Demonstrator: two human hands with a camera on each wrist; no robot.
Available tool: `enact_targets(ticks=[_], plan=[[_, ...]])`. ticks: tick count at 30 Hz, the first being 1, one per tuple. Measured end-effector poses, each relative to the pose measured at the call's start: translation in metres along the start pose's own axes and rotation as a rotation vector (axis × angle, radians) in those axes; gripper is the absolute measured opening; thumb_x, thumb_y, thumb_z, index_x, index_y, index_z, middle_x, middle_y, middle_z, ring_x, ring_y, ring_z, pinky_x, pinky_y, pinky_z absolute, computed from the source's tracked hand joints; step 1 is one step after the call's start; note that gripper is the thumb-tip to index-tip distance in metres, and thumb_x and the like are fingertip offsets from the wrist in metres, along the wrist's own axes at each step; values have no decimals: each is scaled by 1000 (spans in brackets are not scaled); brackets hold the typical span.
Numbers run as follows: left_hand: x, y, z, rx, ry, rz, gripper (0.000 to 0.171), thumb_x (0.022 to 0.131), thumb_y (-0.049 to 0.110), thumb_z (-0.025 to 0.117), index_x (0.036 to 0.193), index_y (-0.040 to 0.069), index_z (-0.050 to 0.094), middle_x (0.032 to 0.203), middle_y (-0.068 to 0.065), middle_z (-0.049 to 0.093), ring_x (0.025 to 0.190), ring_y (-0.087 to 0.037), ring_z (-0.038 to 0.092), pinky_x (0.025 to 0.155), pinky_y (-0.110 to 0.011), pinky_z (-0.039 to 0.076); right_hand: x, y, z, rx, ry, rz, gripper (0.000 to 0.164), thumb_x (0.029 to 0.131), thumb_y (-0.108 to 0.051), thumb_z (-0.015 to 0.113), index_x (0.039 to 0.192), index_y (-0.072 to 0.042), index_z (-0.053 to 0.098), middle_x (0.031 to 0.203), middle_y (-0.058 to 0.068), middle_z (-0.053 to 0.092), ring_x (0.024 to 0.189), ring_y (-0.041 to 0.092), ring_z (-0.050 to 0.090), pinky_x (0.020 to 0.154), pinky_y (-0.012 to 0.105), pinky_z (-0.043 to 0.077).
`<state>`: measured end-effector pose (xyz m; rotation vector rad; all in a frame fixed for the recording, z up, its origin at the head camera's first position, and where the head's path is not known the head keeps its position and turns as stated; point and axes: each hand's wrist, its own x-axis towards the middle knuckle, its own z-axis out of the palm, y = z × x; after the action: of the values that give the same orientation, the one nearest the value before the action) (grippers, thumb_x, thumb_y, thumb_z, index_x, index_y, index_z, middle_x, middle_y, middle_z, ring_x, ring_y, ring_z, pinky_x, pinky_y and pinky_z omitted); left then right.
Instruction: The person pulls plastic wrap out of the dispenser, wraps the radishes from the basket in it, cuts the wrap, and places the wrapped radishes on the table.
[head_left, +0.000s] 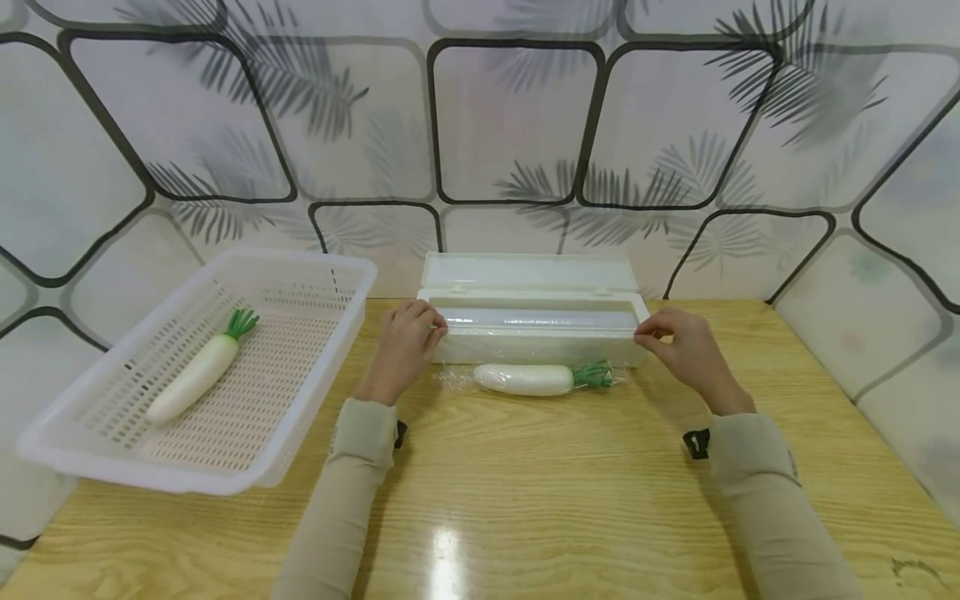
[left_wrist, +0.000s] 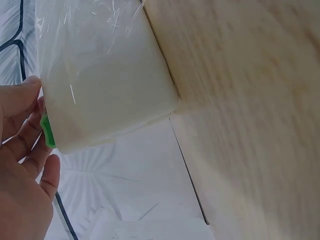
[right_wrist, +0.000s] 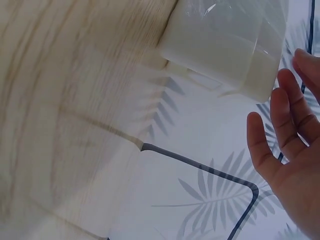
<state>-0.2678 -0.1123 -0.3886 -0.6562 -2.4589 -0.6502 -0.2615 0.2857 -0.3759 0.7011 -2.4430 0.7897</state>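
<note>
A white cling film dispenser [head_left: 536,348] stands with its lid [head_left: 528,271] tipped back, a roll of film [head_left: 536,318] inside. Clear cling film [left_wrist: 112,22] hangs over its front. At the dispenser's left end my left hand [head_left: 405,346] pinches the film's edge, close to a small green piece [left_wrist: 47,131] on the box. My right hand [head_left: 688,348] pinches the film at the other end, thumb against forefinger. Just in front of the box, a white radish [head_left: 525,380] with green stalks lies on the table, wrapped in clear film.
A white slotted plastic basket [head_left: 307,400] sits on the left of the wooden table [head_left: 555,500], holding another white radish [head_left: 197,377]. Behind the table rises a wall [head_left: 517,125] patterned with leaves and dark outlines.
</note>
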Motion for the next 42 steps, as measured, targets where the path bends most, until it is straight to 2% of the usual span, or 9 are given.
enact_targets(ticks=[3,5,8,10,13,16,23,31,42], plan=[[-2,-1,1,-4,4,11,5,94,4,70,92,1,67,97,-10,64,104,-33,56,89,-51,41,-2,0,0,28,1,5,7,86,9,75,89,3,74,86,13,70,78,34,67,69,54,55],[-2,-1,1,-9,8,19,4,94,3,70,92,1,66,97,-10,63,103,-33,56,88,-50,40,-3,1,0,30,4,5,7,86,9,75,90,3,74,87,13,70,79,34,67,70,50,56],[-3,-1,1,-14,17,38,4,95,3,69,92,1,66,97,-11,62,102,-33,55,87,-51,40,-4,2,0,44,12,12,8,86,9,75,90,2,74,87,12,71,78,26,67,71,32,57],[-4,-1,1,-20,24,47,4,94,2,69,92,1,66,97,-12,62,102,-33,55,86,-51,40,-5,3,-1,58,14,23,8,86,9,75,90,2,73,86,12,71,77,16,65,72,19,52],[-4,0,0,-31,34,55,4,93,1,70,92,1,66,97,-12,62,101,-33,54,85,-50,39,-6,2,-3,88,6,45,5,87,8,74,91,4,73,87,13,72,77,2,60,73,8,45],[-5,0,0,-39,44,59,4,93,1,70,92,1,66,97,-12,62,99,-33,54,84,-49,39,-7,2,-5,105,-8,67,3,90,5,73,92,5,73,87,14,72,79,-4,57,73,8,45],[-6,2,-3,-43,43,60,4,93,1,70,93,0,66,96,-12,61,97,-33,54,81,-48,38,-7,2,-7,137,-40,146,5,93,3,71,95,5,74,91,17,72,82,-9,56,75,9,46],[-8,2,-5,-47,21,46,4,94,1,69,96,-2,66,98,-13,61,100,-33,54,85,-48,39,-8,-3,-11,202,-81,240,9,95,0,69,99,7,74,95,17,73,83,-10,59,73,9,48],[-13,2,-8,-35,34,63,5,92,0,72,93,-1,67,97,-13,61,95,-33,54,80,-46,38,-11,-1,-14,263,-105,203,8,94,4,69,99,7,74,94,7,73,85,-7,60,76,10,49]])
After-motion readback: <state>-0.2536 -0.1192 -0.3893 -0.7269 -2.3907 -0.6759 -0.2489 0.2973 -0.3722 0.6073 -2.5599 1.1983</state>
